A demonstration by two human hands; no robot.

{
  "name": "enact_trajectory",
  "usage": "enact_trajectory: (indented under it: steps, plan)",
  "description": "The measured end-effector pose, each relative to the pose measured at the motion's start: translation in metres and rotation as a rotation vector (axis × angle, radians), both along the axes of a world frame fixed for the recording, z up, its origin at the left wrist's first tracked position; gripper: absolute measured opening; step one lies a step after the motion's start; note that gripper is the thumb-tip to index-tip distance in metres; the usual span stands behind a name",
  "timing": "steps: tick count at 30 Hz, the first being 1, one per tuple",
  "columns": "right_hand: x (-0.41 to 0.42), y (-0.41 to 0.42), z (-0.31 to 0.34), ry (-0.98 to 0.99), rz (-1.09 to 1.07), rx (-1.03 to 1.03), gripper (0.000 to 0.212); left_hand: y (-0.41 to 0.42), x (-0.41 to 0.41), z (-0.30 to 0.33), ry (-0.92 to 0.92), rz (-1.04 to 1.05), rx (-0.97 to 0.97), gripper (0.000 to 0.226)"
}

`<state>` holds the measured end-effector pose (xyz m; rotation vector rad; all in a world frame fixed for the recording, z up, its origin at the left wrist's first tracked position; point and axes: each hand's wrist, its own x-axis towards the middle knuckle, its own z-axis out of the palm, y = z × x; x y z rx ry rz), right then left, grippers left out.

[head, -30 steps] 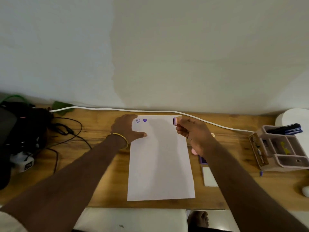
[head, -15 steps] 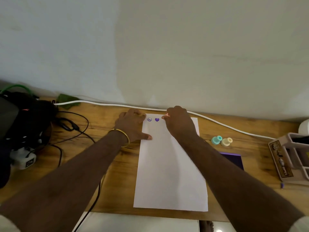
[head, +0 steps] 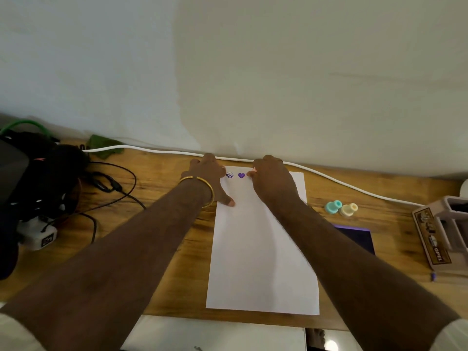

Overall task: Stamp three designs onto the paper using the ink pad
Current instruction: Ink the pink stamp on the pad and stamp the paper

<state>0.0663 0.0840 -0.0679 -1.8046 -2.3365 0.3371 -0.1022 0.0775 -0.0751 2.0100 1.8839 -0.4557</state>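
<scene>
1. While the left hand (head: 207, 178) lay flat on the upper left corner of the white paper (head: 260, 249), its fingers were spread and straight and its thumb pointed across the sheet; a gold bangle (head: 202, 183) circled the wrist.
2. Beside it, the right hand (head: 272, 182) was bent over the top edge of the paper, knuckles up, fingers curled round a pink stamp (head: 254, 170) pressed down onto the sheet; only a sliver of the stamp showed.
3. Two purple prints lay between the hands: a round design (head: 229, 175) and a heart (head: 241, 175).
4. Both forearms reached forward over the wooden desk (head: 162, 211).
5. To the right of the paper stood a teal stamp (head: 333, 206) and a cream stamp (head: 349, 209), side by side, with the purple ink pad (head: 359, 236) nearer the person.
</scene>
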Motion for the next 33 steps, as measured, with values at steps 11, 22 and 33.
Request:
enact_trajectory:
  steps: [11,22,33]
  plan:
    - [-0.003,0.003,-0.003,-0.014,-0.001,-0.020,0.023,0.002,0.008,0.007,0.015,0.056,-0.038,0.103]
    - [-0.006,0.003,-0.006,-0.017,-0.033,-0.026,0.022,0.000,0.012,0.018,0.010,0.087,-0.071,0.104]
    - [-0.008,0.001,-0.012,-0.012,-0.063,-0.014,0.019,-0.003,0.015,0.027,-0.007,0.120,-0.078,0.102]
